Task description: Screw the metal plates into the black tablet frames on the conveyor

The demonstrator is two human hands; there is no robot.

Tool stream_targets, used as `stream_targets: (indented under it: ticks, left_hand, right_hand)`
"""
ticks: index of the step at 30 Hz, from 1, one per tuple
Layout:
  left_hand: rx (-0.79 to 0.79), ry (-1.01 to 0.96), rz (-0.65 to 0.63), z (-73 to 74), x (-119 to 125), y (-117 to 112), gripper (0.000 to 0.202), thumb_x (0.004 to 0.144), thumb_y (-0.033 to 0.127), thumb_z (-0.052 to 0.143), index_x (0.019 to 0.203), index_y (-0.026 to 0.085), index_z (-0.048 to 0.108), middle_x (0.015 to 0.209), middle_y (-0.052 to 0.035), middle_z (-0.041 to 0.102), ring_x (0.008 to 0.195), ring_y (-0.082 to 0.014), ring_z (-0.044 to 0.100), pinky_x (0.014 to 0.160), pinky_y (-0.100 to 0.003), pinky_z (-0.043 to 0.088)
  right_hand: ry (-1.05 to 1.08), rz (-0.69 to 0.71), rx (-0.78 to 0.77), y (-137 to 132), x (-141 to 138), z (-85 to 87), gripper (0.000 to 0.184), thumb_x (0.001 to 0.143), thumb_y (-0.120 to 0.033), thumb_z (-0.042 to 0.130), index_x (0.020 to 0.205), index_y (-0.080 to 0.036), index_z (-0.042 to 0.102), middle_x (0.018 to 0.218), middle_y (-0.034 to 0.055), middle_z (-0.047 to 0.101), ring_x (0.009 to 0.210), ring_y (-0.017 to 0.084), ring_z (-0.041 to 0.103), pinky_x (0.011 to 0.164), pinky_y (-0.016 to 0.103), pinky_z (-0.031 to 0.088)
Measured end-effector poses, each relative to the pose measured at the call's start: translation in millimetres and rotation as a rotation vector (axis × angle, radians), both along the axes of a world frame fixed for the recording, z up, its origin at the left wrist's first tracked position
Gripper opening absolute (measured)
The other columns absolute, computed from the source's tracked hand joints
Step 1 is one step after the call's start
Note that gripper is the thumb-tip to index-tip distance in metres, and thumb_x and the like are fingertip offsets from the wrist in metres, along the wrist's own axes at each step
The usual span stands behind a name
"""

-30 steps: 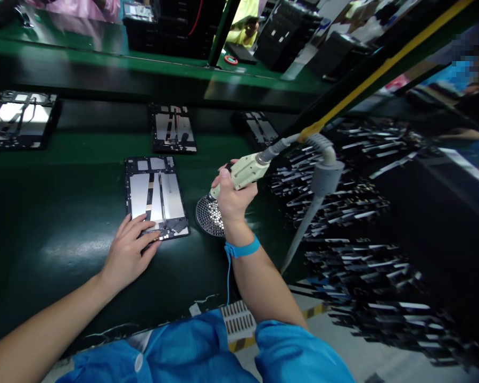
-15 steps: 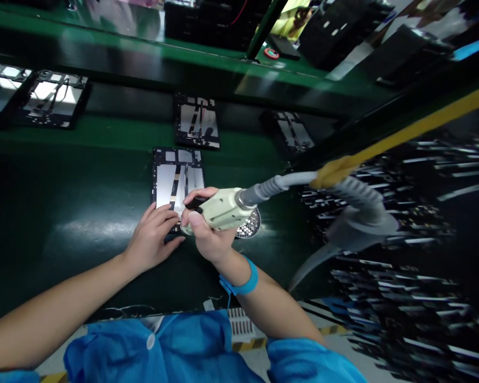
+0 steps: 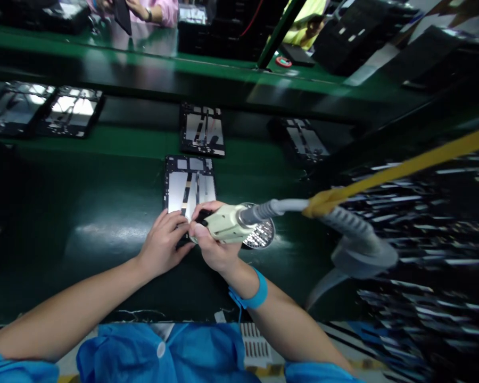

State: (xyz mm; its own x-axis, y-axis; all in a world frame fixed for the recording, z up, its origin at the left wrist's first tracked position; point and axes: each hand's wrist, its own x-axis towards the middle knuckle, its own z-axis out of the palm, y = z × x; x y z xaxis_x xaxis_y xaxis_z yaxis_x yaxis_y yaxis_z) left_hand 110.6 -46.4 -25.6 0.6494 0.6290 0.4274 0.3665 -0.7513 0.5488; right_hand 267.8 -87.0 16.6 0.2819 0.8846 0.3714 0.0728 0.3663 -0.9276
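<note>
Head view, looking down at a dark green desk [image 3: 64, 223]. Right hand [image 3: 213, 247] is wrapped around a pale green electric screwdriver [image 3: 227, 224], fingers closed on the body, tip end pointing left and down at the near edge of an open tablet chassis [image 3: 189, 186] (tip itself hidden behind the fingers, contact not confirmable). Left hand [image 3: 163, 244] lies flat on the near-left corner of the same chassis, fingers together and pressing on it, not gripping anything; fingertips just beside the right hand's knuckles. Chassis lies flat at desk centre, long side running away from the person, silver plates and a ribbon strip showing. Grey cable [image 3: 279, 205] runs right from the screwdriver's rear to a yellow strap [image 3: 383, 178] and a grey coiled hose [image 3: 355, 229]. Round perforated screw dish [image 3: 261, 236] sits on the desk just right of the screwdriver, partly covered by it. Blue wrist strap [image 3: 251, 295] on the right wrist. Further back, more open chassis units on the belt: one directly behind [image 3: 201, 130], one to the right [image 3: 303, 139], two to the far left [image 3: 74, 110]. Right side of frame is blurred.
</note>
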Motion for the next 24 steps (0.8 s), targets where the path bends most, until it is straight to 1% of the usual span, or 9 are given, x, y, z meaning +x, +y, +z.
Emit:
stream_targets:
  ticks: [4,8,11,13,15,16,18,20,24]
  left_hand:
    - [0.05,0.116,0.103,3.7,8,4,0.02,0.089,0.029,0.072,0.108,0.024,0.07,0.116,-0.0115,0.066,0.116,-0.031,0.059,0.109,-0.059,0.045]
    - [0.129,0.268,0.117,12.2,7,3,0.026,0.091,0.043,0.072,0.105,0.022,0.07,0.108,-0.0124,0.065,0.104,-0.0316,0.057,0.086,-0.05,0.052]
    - [0.135,0.347,0.137,18.3,-18,-12,0.029,0.091,0.048,0.073,0.106,0.023,0.069,0.103,-0.0103,0.065,0.098,-0.0301,0.057,0.082,-0.048,0.052]
    - [0.119,0.354,0.181,19.4,-47,-23,0.028,0.092,0.045,0.074,0.108,0.023,0.069,0.105,-0.0102,0.065,0.099,-0.0293,0.058,0.082,-0.046,0.052]
    - [0.113,0.333,0.238,18.6,-78,-22,0.026,0.095,0.041,0.072,0.113,0.023,0.069,0.108,-0.0109,0.065,0.101,-0.0285,0.058,0.085,-0.045,0.053]
    - [0.108,0.313,0.266,18.0,-91,-14,0.025,0.096,0.039,0.07,0.114,0.023,0.07,0.109,-0.0111,0.065,0.103,-0.0281,0.058,0.087,-0.044,0.053]
    - [0.076,0.272,0.316,17.1,-109,19,0.023,0.097,0.04,0.069,0.113,0.024,0.072,0.11,-0.0107,0.066,0.105,-0.028,0.058,0.089,-0.043,0.054]
    - [0.024,0.238,0.367,17.3,-115,70,0.023,0.094,0.042,0.071,0.109,0.025,0.075,0.11,-0.0103,0.068,0.109,-0.0292,0.059,0.093,-0.044,0.053]
    - [-0.039,0.142,0.475,22.6,-99,183,0.021,0.09,0.036,0.074,0.104,0.021,0.077,0.12,-0.0125,0.068,0.121,-0.0318,0.057,0.111,-0.05,0.044]
  right_hand:
    - [0.033,0.0,0.013,4,-1,-5.5,0.033,0.085,-0.021,0.073,0.115,-0.025,0.061,0.099,0.0017,0.066,0.072,0.013,0.065,0.063,0.029,0.06]
    - [0.069,0.008,0.026,6,3,1.0,0.027,0.086,-0.023,0.073,0.111,-0.024,0.063,0.095,0.0014,0.068,0.064,0.013,0.065,0.058,0.029,0.058]
    - [0.116,-0.021,0.067,-2,18,16.8,0.021,0.088,-0.028,0.073,0.106,-0.024,0.065,0.09,0.001,0.068,0.057,0.013,0.064,0.053,0.03,0.057]
    - [0.162,-0.061,0.131,-7,33,26.8,0.023,0.086,-0.031,0.075,0.107,-0.025,0.066,0.09,0.0016,0.068,0.056,0.015,0.065,0.049,0.03,0.056]
    - [0.201,-0.129,0.188,-8,47,32.4,0.027,0.084,-0.032,0.078,0.108,-0.027,0.067,0.092,0.0025,0.068,0.055,0.016,0.066,0.048,0.033,0.056]
    - [0.212,-0.16,0.199,-7,53,33.3,0.028,0.084,-0.031,0.078,0.108,-0.027,0.067,0.093,0.0026,0.069,0.055,0.016,0.066,0.048,0.033,0.056]
    - [0.215,-0.194,0.188,-3,59,32.1,0.027,0.084,-0.029,0.078,0.108,-0.027,0.066,0.093,0.0025,0.068,0.053,0.016,0.065,0.047,0.034,0.056]
    - [0.194,-0.21,0.164,0,61,28.8,0.028,0.083,-0.028,0.079,0.108,-0.026,0.066,0.094,0.0029,0.069,0.053,0.016,0.065,0.047,0.032,0.055]
    - [0.064,-0.263,0.091,2,64,22.2,0.023,0.084,-0.026,0.078,0.104,-0.024,0.067,0.082,0.0013,0.069,0.054,0.015,0.064,0.049,0.029,0.054]
